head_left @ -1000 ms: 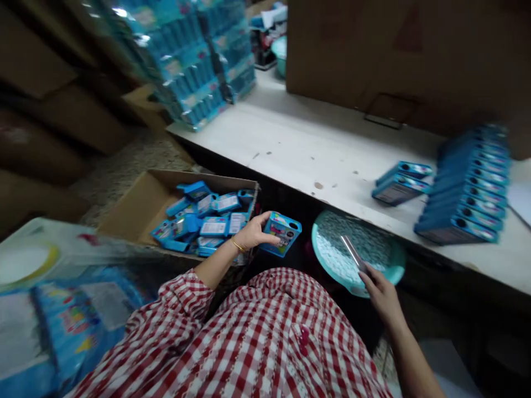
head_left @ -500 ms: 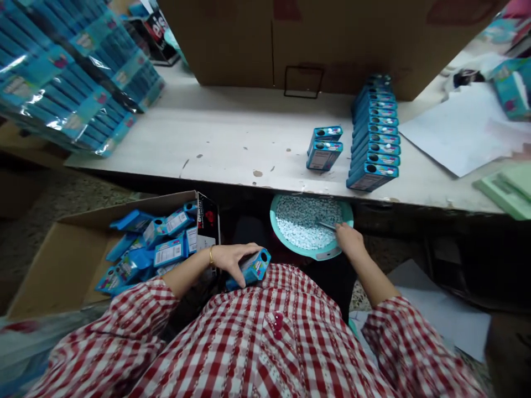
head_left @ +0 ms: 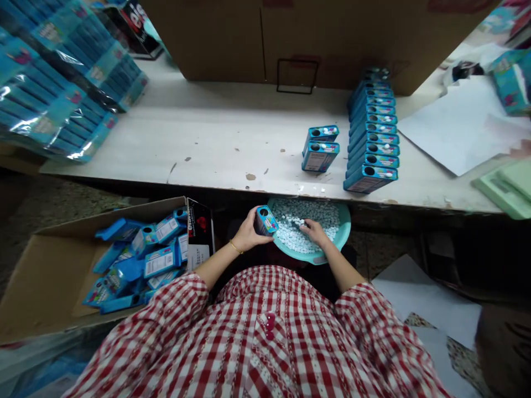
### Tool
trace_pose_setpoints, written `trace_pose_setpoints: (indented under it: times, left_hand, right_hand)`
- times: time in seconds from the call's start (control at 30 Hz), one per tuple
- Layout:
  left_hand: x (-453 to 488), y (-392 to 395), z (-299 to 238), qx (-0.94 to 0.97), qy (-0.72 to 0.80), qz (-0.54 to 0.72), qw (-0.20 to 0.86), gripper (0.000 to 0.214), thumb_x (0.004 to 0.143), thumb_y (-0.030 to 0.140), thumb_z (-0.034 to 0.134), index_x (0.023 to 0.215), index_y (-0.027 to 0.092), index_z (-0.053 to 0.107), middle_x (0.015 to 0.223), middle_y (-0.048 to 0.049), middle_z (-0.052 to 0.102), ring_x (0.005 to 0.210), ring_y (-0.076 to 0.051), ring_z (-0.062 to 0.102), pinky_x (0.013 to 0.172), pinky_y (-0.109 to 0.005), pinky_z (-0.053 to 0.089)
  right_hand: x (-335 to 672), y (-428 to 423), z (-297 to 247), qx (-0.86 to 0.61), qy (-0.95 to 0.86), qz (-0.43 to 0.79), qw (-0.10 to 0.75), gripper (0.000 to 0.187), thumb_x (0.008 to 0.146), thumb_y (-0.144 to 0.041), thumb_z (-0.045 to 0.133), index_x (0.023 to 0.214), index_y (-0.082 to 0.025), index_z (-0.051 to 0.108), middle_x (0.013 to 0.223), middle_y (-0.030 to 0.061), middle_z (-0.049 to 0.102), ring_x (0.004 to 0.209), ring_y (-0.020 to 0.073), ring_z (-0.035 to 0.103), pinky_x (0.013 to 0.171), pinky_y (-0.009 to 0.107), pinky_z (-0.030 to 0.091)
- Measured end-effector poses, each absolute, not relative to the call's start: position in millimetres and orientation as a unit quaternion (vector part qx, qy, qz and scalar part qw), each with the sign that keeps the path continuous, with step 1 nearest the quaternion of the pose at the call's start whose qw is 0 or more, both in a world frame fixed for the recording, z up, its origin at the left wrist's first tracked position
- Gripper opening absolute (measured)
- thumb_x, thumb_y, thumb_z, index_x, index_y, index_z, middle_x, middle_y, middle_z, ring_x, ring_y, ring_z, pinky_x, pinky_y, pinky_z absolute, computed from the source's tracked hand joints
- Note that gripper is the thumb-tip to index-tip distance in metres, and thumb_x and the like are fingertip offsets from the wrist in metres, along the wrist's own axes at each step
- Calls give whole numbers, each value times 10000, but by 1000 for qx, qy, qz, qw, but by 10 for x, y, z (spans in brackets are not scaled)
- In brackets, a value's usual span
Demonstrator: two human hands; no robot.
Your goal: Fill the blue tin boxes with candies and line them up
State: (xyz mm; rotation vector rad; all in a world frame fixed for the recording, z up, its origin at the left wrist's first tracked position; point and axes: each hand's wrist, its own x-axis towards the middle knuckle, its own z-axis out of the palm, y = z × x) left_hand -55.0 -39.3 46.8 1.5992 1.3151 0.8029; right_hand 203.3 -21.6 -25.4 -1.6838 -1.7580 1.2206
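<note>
My left hand (head_left: 248,234) is closed around a small blue box (head_left: 265,220), held upright at the left rim of a teal basin (head_left: 342,235) full of small white pellets (head_left: 296,216). My right hand (head_left: 314,232) rests among the pellets with its fingers curled, right beside the box; what it holds is hidden. The basin sits below the table's front edge, just ahead of my lap.
On the white table (head_left: 215,141) stand two blue boxes (head_left: 319,148) and a long row of the same boxes (head_left: 372,130). A cardboard carton (head_left: 53,265) of loose blue boxes sits at my left. Wrapped packs (head_left: 62,72), a large brown carton (head_left: 315,33) and white paper (head_left: 456,127) also show.
My left hand has carried the blue box from my lap up to the basin's rim. My right hand has moved left into the pellets. The view has tilted further down.
</note>
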Motion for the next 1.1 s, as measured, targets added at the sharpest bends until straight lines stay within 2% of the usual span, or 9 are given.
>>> trace_pose_setpoints:
  times: [0.17, 0.33, 0.5, 0.67, 0.77, 0.87, 1.0, 1.1]
  left_hand:
    - [-307, -225, 305, 673, 551, 331, 365, 944, 472, 314, 798, 1263, 134, 314, 1240, -141, 419, 1186, -285, 425, 1050, -429, 313]
    - [-36, -162, 219, 719, 534, 299, 330, 927, 473, 264, 781, 1271, 148, 323, 1233, -137, 423, 1185, -301, 415, 1030, -439, 323]
    - [139, -206, 219, 765, 514, 261, 288, 878, 530, 233, 737, 1291, 137, 310, 1289, -158, 412, 1232, -309, 372, 1060, -485, 240]
    - [208, -292, 213, 782, 509, 230, 275, 857, 545, 190, 712, 1299, 156, 307, 1319, -149, 398, 1261, -299, 343, 1086, -516, 147]
    - [245, -326, 189, 786, 500, 232, 280, 846, 546, 176, 700, 1297, 174, 309, 1318, -141, 399, 1261, -297, 342, 1084, -528, 134]
    - [240, -337, 166, 774, 505, 249, 291, 840, 546, 194, 708, 1286, 165, 313, 1310, -149, 402, 1259, -301, 345, 1081, -524, 155]
    - [132, -301, 165, 734, 523, 304, 308, 851, 532, 221, 727, 1274, 158, 315, 1286, -151, 410, 1240, -306, 367, 1066, -493, 227]
    - [10, -292, 189, 701, 534, 346, 322, 870, 513, 250, 745, 1268, 162, 323, 1257, -138, 427, 1203, -301, 402, 1052, -473, 270]
  right_hand:
    - [2390, -355, 202, -574, -618, 490, 220, 396, 746, -354, 499, 1020, -90, 609, 899, 62, 637, 870, 207, 571, 797, 312, 442]
    - [2586, -366, 706, -556, -662, 464, 193, 394, 756, -386, 522, 1047, -141, 625, 954, 54, 656, 868, 202, 575, 785, 311, 445]
    - [2444, -289, 1180, -605, -730, 317, 36, 354, 784, -329, 525, 1103, -203, 616, 938, 58, 671, 846, 212, 593, 764, 306, 433]
    - [2090, -237, 1431, -610, -765, 169, -119, 328, 823, -324, 480, 1114, -241, 607, 974, 85, 661, 886, 238, 603, 750, 330, 435]
    - [1861, -271, 1565, -585, -783, 123, -168, 283, 844, -239, 420, 1034, -185, 623, 967, 124, 650, 859, 244, 615, 721, 331, 438]
    - [1818, -324, 1721, -575, -796, 87, -167, 289, 858, -179, 358, 994, -152, 612, 949, 140, 638, 834, 248, 621, 699, 333, 439]
    - [2220, -361, 1587, -608, -774, 98, -145, 294, 855, -274, 420, 1107, -221, 563, 1028, 110, 625, 837, 223, 619, 713, 327, 437]
    - [2562, -393, 994, -652, -730, 147, -142, 291, 802, -292, 479, 1067, -228, 580, 978, 115, 646, 810, 231, 624, 698, 355, 442]
